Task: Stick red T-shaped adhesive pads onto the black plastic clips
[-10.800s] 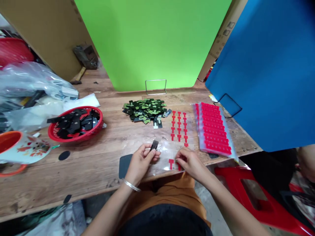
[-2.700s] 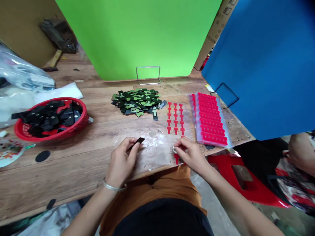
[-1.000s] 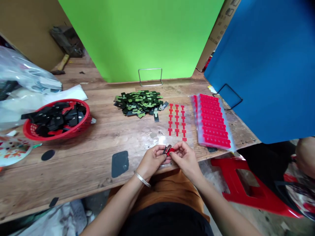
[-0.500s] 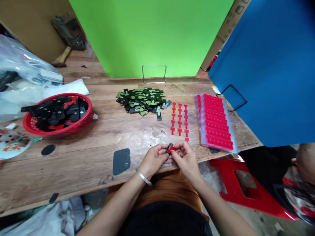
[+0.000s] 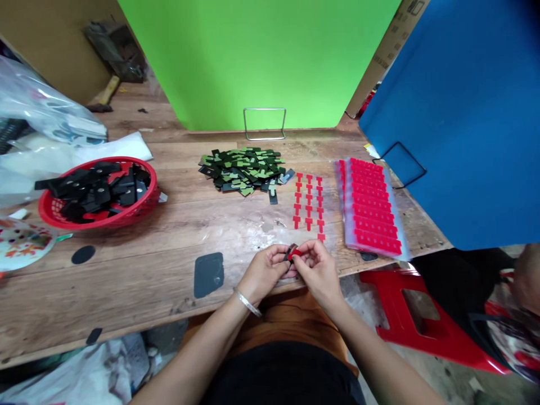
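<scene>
My left hand [image 5: 265, 273] and my right hand [image 5: 317, 271] meet at the near edge of the wooden table [image 5: 139, 270]. The left pinches a small black flat piece [image 5: 290, 251]; the right presses a red T-shaped sticker [image 5: 295, 254] against it. Just beyond the hands lies a clear sheet with three short columns of red T stickers [image 5: 309, 201]. A stack of full red sticker sheets [image 5: 370, 205] sits to its right. A pile of green and black pieces [image 5: 243, 170] lies further back.
A red basket [image 5: 50, 211] of black pieces stands at the left, with plastic bags [image 5: 46, 124] behind it. A dark patch [image 5: 208, 274] lies near my left hand. Green board [image 5: 257, 56] and blue board [image 5: 464, 112] stand behind. A red stool [image 5: 422, 323] is at the right.
Earlier my hands were apart, the left holding the black piece and the right peeling a sticker from the sheet. They have come together, and over the last second barely moved.
</scene>
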A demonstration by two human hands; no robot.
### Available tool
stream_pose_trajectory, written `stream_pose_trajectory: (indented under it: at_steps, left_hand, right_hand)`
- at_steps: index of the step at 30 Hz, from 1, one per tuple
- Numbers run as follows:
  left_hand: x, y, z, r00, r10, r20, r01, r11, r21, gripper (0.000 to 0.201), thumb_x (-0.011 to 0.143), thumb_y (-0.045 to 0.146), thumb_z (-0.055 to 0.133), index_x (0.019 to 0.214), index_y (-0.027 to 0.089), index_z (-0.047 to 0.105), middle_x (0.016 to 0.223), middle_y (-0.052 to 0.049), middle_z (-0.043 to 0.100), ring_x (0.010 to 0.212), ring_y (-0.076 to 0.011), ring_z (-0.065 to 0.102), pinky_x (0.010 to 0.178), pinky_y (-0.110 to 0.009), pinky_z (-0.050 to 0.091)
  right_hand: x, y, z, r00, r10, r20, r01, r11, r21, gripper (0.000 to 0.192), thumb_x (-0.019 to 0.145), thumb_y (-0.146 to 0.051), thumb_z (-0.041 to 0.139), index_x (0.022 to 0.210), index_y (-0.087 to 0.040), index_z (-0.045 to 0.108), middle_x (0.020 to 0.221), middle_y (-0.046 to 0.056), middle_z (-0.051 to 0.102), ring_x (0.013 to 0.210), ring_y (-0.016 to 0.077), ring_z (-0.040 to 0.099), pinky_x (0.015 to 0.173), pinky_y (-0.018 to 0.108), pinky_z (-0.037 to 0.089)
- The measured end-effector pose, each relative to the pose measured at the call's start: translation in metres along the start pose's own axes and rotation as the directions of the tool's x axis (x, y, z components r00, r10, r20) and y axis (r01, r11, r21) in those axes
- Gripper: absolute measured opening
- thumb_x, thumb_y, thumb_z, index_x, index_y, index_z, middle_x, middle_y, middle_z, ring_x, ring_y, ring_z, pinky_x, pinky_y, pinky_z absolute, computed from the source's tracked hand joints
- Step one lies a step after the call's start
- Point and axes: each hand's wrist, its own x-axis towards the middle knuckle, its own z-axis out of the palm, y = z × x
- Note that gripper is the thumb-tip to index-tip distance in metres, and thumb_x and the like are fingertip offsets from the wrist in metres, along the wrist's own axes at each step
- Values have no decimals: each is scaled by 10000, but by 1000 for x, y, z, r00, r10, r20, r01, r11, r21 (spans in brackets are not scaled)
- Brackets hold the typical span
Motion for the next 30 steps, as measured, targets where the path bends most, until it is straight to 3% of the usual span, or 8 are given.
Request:
stream_pose_trajectory:
  at_steps: [10,19,25,30]
  left_hand:
    - [1,-1,-1,1000,5,4,-5,1000,1,325,623,196,709,902,146,552,886,-64,680,773,-174,658,757,-308,511]
    - [0,-2,6,996,68,-59,-66,997,27,270,675,291,667,869,141,555,740,-33,678,680,-179,660,687,-316,525]
    - [-2,-1,8,994,98,-50,-97,995,26,290,662,329,676,846,139,556,745,-34,677,644,-166,653,671,-305,525]
    - [-2,-2,7,995,78,-67,-75,996,50,318,668,338,674,879,135,549,733,-30,676,627,-146,650,678,-281,520]
  right_hand:
    - [-1,0,1,1000,-2,-13,2,1000,-21,97,725,-236,567,771,-192,494,634,-39,501,490,74,455,416,174,423]
    - [-7,0,2,1000,25,12,-26,999,44,119,782,-296,540,849,-206,502,725,-9,546,504,95,519,471,234,504]
    - [-5,-9,-3,983,-168,-80,149,968,-201,63,781,-232,522,763,-184,560,1034,87,500,752,143,559,603,262,494]
    - [5,-7,-4,972,-226,-68,200,942,-271,54,776,-178,505,752,-184,553,899,50,534,817,149,534,697,258,451]
